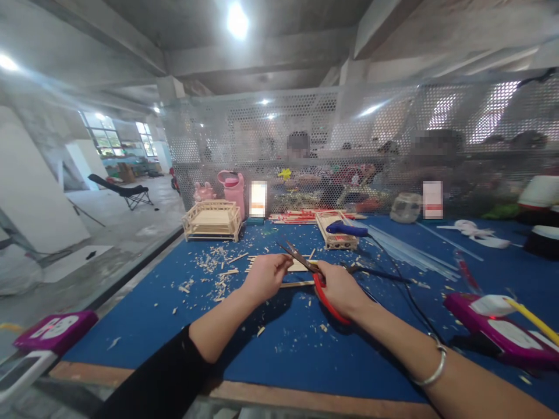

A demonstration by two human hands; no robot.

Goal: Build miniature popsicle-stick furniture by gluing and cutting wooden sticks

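My right hand [343, 286] is wrapped round the red handles of a pair of scissors [327, 302]. The dark scissor blades point up and left, parted a little, close to my left fingertips. My left hand [264, 278] is closed in a pinch; what it holds, if anything, is too small to make out. Behind and beneath both hands lies a flat row of pale wooden sticks [303, 265], partly hidden by them. A single wooden stick [297, 284] shows between the hands. Small wood offcuts [220, 279] are scattered left of them on the blue tabletop [174, 331].
A stick-built model bed [212, 220] stands at the back left. A second stick frame [325, 230] bears a blue glue gun [347, 228], its cord running right. Clear glue sticks [402, 250], a glass jar [405, 208] and a purple device [498, 331] lie rightward. A perforated screen [262, 139] closes the back.
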